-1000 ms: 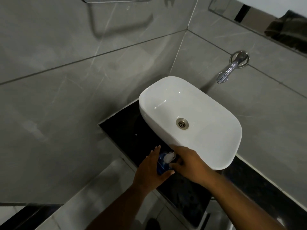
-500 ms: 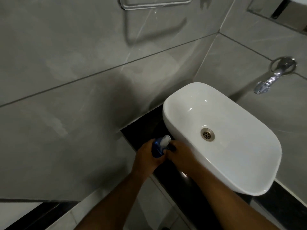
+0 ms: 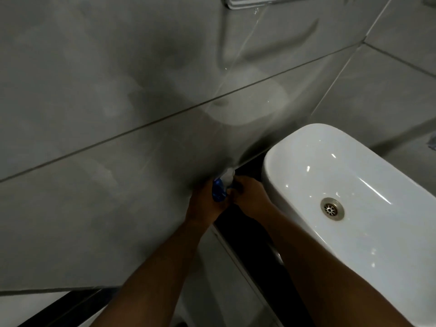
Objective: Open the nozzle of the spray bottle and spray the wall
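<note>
Small blue plastic spray bottle [image 3: 218,192] with whitish translucent nozzle top [image 3: 228,177], held close to grey tiled wall [image 3: 94,114], left of white ceramic basin [image 3: 354,185]. Left hand [image 3: 204,205] grip wrapped around bottle body; right hand [image 3: 247,197] grip pinching nozzle area.

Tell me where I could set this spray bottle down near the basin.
The black counter strip between the grey wall and the white basin is bare but narrow, crowded by both hands at the spray bottle. The basin bowl is bare around its drain.
</note>
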Motion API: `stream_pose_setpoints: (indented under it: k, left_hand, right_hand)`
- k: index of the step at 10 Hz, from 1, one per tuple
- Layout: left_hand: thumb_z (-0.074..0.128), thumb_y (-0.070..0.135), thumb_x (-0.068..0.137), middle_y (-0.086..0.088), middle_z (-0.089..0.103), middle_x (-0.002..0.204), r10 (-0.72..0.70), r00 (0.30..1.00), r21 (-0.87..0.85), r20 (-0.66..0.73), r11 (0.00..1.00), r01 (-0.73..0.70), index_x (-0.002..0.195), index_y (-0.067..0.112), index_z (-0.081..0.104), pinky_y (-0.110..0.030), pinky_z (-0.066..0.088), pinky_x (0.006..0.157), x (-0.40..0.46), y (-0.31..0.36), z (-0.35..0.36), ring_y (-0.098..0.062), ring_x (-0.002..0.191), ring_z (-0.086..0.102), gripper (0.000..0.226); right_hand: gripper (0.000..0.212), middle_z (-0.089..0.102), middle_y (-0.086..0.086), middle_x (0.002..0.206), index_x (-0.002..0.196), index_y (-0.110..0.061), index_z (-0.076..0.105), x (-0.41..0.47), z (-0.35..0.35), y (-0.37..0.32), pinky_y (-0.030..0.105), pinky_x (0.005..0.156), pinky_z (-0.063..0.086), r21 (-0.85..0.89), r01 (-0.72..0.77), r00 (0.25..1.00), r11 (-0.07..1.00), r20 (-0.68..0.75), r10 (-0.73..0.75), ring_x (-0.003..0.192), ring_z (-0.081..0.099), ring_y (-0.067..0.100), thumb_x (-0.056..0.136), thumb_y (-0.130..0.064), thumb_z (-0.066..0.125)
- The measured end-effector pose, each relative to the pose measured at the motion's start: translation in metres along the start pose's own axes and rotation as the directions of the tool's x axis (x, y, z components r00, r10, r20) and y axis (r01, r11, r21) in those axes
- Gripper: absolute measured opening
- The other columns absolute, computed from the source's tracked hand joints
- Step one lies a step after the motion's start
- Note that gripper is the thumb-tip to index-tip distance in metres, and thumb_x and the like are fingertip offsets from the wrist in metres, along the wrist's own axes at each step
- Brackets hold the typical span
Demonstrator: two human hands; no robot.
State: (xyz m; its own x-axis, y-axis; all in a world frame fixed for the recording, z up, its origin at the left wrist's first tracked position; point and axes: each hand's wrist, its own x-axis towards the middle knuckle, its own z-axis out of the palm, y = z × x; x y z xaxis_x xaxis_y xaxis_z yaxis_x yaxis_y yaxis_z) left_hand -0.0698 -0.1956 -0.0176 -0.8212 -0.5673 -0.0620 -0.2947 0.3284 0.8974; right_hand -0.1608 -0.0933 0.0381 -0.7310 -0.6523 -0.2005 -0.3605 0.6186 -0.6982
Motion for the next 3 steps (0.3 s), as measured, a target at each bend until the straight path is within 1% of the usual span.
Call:
stream_pose_setpoints:
  k: [1,2,3]
  left_hand:
    - [0.078,0.035,0.08,-0.004,0.064,0.126,0.006,1.0,0.081,0.004,0.997,-0.006,0.133,0.018,0.051,-0.013,0.039,0.086,0.002,0.0,-0.002,-0.018,0.114,0.059,0.062]
    - [0.075,0.051,0.076,0.001,0.063,0.125,0.015,0.998,0.148,0.067,0.989,-0.025,0.134,0.028,0.048,-0.025,0.046,0.092,0.0,0.002,-0.009,-0.018,0.113,0.06,0.068]
    - [0.069,0.074,0.064,-0.001,0.06,0.124,0.046,0.995,0.377,0.093,0.923,-0.078,0.131,0.023,0.047,-0.039,0.05,0.091,-0.004,0.004,-0.02,-0.023,0.111,0.057,0.087]
  right_hand:
    - [0.018,0.065,0.002,0.093,0.102,-0.009,0.067,0.0,0.0,-0.002,0.022,0.068,0.04,-0.028,0.01,1.0,1.0,0.02,-0.009,0.085,0.06,0.014,0.089,-0.011,0.055]
    - [0.024,0.071,0.007,0.096,0.111,-0.012,0.062,-0.011,-0.01,-0.017,0.034,0.071,0.053,-0.02,0.036,0.999,0.999,-0.025,-0.037,0.084,0.067,0.02,0.088,-0.019,0.061]
    - [0.024,0.069,-0.007,0.09,0.107,-0.024,0.065,-0.033,-0.048,-0.052,0.03,0.073,0.056,0.209,0.117,0.914,0.971,-0.404,-0.024,0.079,0.065,0.009,0.088,-0.039,0.063]
